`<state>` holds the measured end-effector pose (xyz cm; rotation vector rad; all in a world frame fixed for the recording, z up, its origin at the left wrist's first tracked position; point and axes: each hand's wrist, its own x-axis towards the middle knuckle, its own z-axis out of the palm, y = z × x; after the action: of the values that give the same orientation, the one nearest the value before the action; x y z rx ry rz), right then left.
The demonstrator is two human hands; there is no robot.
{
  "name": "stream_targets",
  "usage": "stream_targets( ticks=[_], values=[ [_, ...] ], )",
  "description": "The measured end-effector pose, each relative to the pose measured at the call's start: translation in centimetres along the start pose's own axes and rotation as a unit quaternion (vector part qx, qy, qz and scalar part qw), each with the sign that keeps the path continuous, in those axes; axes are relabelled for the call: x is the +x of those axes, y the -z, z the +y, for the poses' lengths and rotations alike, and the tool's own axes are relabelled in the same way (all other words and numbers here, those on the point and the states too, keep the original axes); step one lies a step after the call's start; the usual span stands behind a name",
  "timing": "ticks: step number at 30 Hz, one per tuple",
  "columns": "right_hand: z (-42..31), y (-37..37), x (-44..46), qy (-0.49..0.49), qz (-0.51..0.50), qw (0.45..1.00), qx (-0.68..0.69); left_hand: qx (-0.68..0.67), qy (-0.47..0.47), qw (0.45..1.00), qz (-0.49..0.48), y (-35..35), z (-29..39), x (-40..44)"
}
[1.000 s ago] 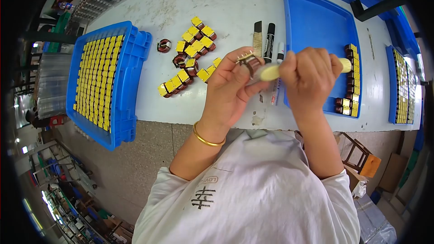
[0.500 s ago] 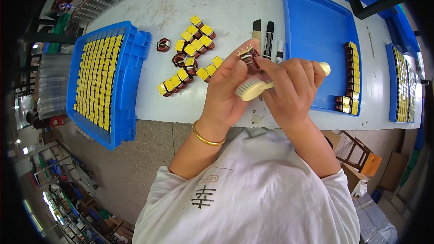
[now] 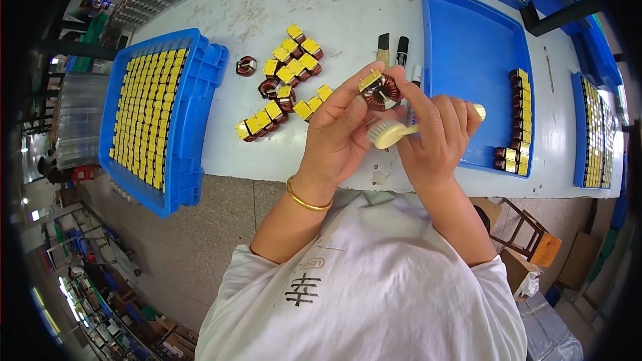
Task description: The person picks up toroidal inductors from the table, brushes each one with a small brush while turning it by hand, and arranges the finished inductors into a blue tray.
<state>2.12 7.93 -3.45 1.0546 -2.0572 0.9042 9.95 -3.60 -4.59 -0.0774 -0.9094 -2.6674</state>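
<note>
Between the thumb and fingers of my left hand [image 3: 340,124] is a copper-wound coil [image 3: 382,93] with a yellow base, its round side facing up. My right hand [image 3: 438,127] is closed round the handle of a cream brush [image 3: 386,134]. The brush's bristles point left, just below the coil, and my right index finger reaches up to the coil's right edge. Several yellow-topped coils [image 3: 291,61] lie on the table to the left of my hands, with a loose coil ring [image 3: 246,66] beside them.
On the left, a blue tray [image 3: 194,100] holds rows of yellow-topped parts. A larger blue tray [image 3: 468,33] has coils along its right side. A black marker [image 3: 402,50] and a taped blade [image 3: 383,48] lie behind my hands. Another filled tray [image 3: 578,127] is far right.
The coil has turned in my left hand from pins up to round side up. My right hand has come in from the right, and the brush has dropped from beside the coil to below it.
</note>
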Motion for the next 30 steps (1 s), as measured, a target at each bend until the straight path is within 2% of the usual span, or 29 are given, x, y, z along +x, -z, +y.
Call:
stream_targets(
  ticks=[16,30],
  values=[
    [0.09,0.17,0.14,-0.004,0.001,1.000,0.013,0.034,-0.007,0.999,-0.004,-0.13,-0.31,0.33],
    [0.41,0.06,-0.07,-0.001,-0.004,1.000,0.006,-0.005,0.015,1.000,0.018,-0.23,-0.26,0.35]
  ],
)
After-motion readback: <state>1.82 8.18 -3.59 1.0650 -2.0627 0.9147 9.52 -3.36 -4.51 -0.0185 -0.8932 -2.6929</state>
